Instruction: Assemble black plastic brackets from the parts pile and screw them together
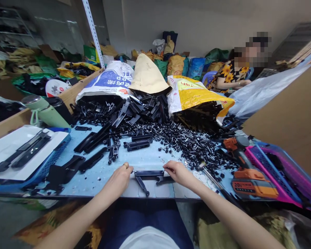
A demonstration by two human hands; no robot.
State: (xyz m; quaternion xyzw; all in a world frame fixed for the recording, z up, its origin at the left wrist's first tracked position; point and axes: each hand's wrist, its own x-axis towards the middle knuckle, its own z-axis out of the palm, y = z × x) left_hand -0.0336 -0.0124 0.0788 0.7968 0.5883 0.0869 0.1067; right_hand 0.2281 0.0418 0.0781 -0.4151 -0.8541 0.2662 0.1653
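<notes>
Near the front edge of the blue table, a black jointed part (149,173) lies between my two hands, with a short arm (142,185) angled down toward the edge. The fingers of my left hand (122,178) are closed at its left end. At its right end, my right hand (178,173) pinches with thumb and fingertips. Another dark piece (166,180) lies under and beside the right end. Just beyond are stacked black strips (138,144) and a spread of black knobs with metal pins (191,140).
Three open sacks (149,74) spill black parts across the back. An orange drill (251,183) and a pink basket (269,181) stand right. A blue basket (45,167) and green bottle (48,112) are left. A screwdriver-like tool (212,178) lies right of my hand. Another person (230,74) sits behind.
</notes>
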